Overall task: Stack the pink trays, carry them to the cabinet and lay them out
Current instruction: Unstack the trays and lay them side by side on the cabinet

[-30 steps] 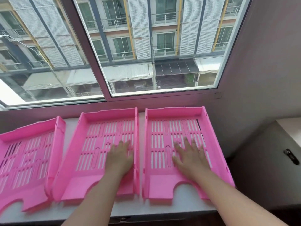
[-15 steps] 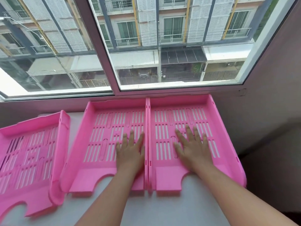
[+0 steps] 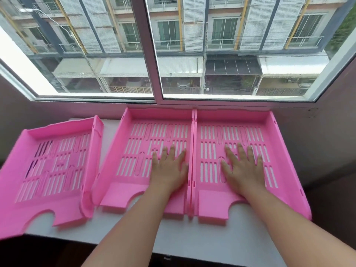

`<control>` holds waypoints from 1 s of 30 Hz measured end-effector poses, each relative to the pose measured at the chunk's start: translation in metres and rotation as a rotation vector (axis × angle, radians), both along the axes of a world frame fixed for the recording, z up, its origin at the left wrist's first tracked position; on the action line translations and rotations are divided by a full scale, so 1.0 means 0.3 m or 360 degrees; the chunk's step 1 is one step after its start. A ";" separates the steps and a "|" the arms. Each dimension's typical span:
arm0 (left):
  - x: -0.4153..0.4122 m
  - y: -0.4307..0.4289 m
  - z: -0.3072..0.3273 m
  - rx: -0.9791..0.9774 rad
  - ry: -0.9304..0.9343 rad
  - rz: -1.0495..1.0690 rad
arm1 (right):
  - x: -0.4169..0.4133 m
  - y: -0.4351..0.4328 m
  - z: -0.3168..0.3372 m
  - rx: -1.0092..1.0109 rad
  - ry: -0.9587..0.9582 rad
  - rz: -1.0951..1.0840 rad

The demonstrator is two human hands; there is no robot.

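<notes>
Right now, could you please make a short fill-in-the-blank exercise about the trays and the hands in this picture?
1. The number of pink trays on the white surface is ____.
2. The left hand lies flat in the ____ tray.
3. The right tray, under the right hand, touches the middle tray along its ____ wall.
4. The left tray stands ____ from the other two.

Missing words: three; middle; left; apart
</notes>
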State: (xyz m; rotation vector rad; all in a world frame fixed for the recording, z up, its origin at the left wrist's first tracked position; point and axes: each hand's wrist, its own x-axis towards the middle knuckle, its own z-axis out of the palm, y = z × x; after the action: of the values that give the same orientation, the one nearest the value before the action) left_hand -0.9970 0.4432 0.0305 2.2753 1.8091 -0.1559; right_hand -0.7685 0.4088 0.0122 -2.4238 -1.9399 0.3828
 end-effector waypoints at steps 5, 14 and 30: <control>-0.172 -0.020 0.094 0.0190 0.0010 0.0056 | -0.097 0.055 0.121 0.0246 0.0130 -0.0015; -0.683 0.034 0.223 0.0386 -0.0183 0.0399 | -0.499 0.157 0.271 0.0417 0.0252 0.0138; -1.083 0.044 -0.024 0.0069 -0.0170 0.0441 | -0.909 0.141 0.101 0.0053 0.0108 -0.0009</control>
State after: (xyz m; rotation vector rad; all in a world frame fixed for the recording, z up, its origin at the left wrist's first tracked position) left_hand -1.3218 0.4564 0.0232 1.9904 2.0617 0.0516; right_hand -1.0412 0.4510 0.0425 -2.3629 -1.8967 0.4235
